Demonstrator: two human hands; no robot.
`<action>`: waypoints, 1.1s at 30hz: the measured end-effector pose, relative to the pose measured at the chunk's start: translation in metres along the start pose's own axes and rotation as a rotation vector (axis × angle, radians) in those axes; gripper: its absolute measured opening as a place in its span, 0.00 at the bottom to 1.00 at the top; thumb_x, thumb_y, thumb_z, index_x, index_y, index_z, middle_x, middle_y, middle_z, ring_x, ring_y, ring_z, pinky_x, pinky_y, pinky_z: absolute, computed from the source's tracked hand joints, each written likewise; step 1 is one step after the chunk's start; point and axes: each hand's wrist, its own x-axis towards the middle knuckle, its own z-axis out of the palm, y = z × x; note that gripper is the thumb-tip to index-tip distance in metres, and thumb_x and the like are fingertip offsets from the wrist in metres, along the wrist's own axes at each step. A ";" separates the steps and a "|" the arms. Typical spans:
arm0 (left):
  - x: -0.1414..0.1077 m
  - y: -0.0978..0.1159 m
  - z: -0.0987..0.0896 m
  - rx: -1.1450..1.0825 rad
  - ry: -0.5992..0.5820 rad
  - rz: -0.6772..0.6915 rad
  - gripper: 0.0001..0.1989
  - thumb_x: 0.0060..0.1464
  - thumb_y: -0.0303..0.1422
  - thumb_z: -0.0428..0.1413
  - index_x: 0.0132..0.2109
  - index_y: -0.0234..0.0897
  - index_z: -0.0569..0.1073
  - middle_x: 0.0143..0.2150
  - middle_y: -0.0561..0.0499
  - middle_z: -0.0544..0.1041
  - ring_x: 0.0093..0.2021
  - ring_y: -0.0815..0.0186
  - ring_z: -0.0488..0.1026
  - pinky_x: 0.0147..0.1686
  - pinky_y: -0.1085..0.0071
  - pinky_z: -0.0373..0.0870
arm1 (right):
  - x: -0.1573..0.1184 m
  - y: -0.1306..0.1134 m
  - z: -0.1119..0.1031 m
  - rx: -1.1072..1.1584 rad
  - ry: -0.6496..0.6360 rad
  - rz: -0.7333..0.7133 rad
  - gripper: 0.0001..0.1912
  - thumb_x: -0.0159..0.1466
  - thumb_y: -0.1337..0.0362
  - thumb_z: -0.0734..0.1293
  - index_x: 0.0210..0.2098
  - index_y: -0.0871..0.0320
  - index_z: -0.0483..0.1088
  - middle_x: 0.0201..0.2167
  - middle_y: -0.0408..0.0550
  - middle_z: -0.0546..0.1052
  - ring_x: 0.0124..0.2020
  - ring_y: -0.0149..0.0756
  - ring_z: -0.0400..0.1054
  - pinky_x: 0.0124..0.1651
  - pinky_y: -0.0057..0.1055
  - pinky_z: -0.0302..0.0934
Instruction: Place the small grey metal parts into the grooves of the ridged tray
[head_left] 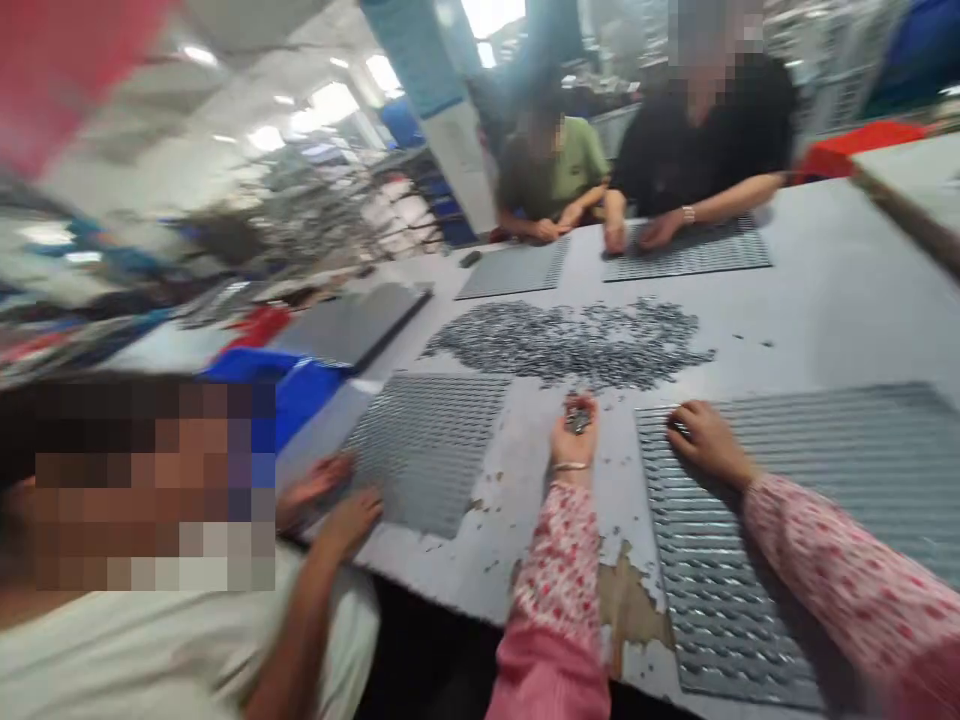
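Note:
My left hand [574, 428], palm up with curled fingers, holds a small bunch of metal pieces [577, 416] over the table, just below a wide pile of similar pieces [555, 340]. To the right, my right hand [701, 438] rests at the top left corner of a grey ridged board [810, 500]. Its fingers are bent together at the board's edge, and whatever they pinch is too small to make out. Rows of shiny pieces line the left part of that board.
At the left, a person's hands [349, 505] touch another ridged board [435, 440]. Across the white table [817, 290], two people work over two more boards [517, 270]. A blue bin [300, 390] stands at the left. Some pieces lie scattered near my left arm.

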 end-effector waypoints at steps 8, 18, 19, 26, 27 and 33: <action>-0.020 -0.036 -0.030 -0.105 -0.160 -0.377 0.13 0.61 0.24 0.41 0.34 0.31 0.69 0.23 0.56 0.66 0.18 0.79 0.61 0.16 0.84 0.58 | 0.000 -0.008 -0.001 0.088 -0.011 0.069 0.07 0.59 0.63 0.66 0.37 0.59 0.70 0.38 0.50 0.70 0.42 0.39 0.61 0.47 0.35 0.55; -0.025 -0.052 -0.032 -0.167 -0.082 -0.382 0.16 0.61 0.29 0.41 0.35 0.31 0.73 0.41 0.42 0.77 0.49 0.62 0.72 0.45 0.62 0.71 | 0.019 -0.064 -0.025 0.480 -0.069 0.041 0.03 0.61 0.67 0.65 0.34 0.59 0.69 0.30 0.43 0.73 0.31 0.29 0.65 0.35 0.25 0.57; -0.025 -0.053 -0.033 -0.157 -0.091 -0.393 0.17 0.61 0.30 0.40 0.36 0.32 0.73 0.43 0.43 0.77 0.49 0.62 0.72 0.43 0.62 0.72 | 0.021 -0.070 -0.024 0.448 -0.082 0.013 0.03 0.60 0.67 0.65 0.34 0.59 0.69 0.30 0.43 0.73 0.32 0.30 0.64 0.36 0.26 0.57; -0.029 -0.057 -0.032 -0.132 -0.095 -0.389 0.17 0.61 0.30 0.40 0.37 0.32 0.74 0.46 0.42 0.77 0.53 0.61 0.70 0.45 0.65 0.70 | 0.025 -0.079 -0.010 0.110 -0.163 -0.012 0.04 0.60 0.69 0.65 0.36 0.58 0.71 0.32 0.46 0.70 0.37 0.33 0.63 0.39 0.27 0.55; -0.030 -0.057 -0.031 -0.133 -0.093 -0.394 0.17 0.61 0.31 0.41 0.37 0.32 0.74 0.46 0.42 0.77 0.53 0.60 0.69 0.46 0.64 0.70 | 0.025 -0.077 -0.008 0.088 -0.175 -0.003 0.04 0.61 0.69 0.65 0.36 0.58 0.70 0.33 0.46 0.70 0.37 0.33 0.62 0.39 0.27 0.54; -0.034 -0.056 -0.026 -0.127 -0.139 -0.420 0.17 0.61 0.29 0.39 0.42 0.31 0.73 0.43 0.42 0.76 0.51 0.59 0.71 0.41 0.64 0.73 | 0.023 -0.067 -0.007 0.254 -0.151 0.020 0.02 0.60 0.68 0.65 0.31 0.59 0.66 0.31 0.45 0.68 0.34 0.31 0.60 0.37 0.26 0.55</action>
